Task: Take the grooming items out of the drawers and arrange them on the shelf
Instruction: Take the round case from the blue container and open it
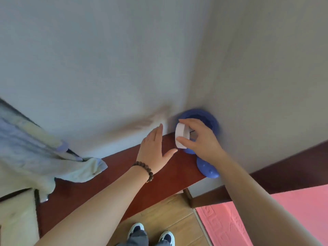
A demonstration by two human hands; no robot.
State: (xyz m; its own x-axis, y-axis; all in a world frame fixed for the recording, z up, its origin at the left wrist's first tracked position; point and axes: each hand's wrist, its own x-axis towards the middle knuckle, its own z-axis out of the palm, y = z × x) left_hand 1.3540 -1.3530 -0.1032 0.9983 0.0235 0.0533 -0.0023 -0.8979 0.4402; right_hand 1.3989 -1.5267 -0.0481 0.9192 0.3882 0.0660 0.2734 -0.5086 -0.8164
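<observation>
A dark red wooden shelf [170,176] runs along the white wall toward the corner. My right hand [200,139] grips a small white round container [181,135] by its sides, tilted, just above the shelf's far end. Behind and under that hand lie blue plastic items, one round [211,119] in the corner and one [206,168] at the shelf's edge. My left hand [154,151] hovers flat over the shelf beside the container, fingers spread, holding nothing. A beaded bracelet circles the left wrist.
A pale blue-green towel [53,162] drapes over the shelf's left part. Wood flooring [159,210] and my shoes [150,233] show below. A pink mat [248,219] lies at the lower right, beside a dark wooden frame [284,167].
</observation>
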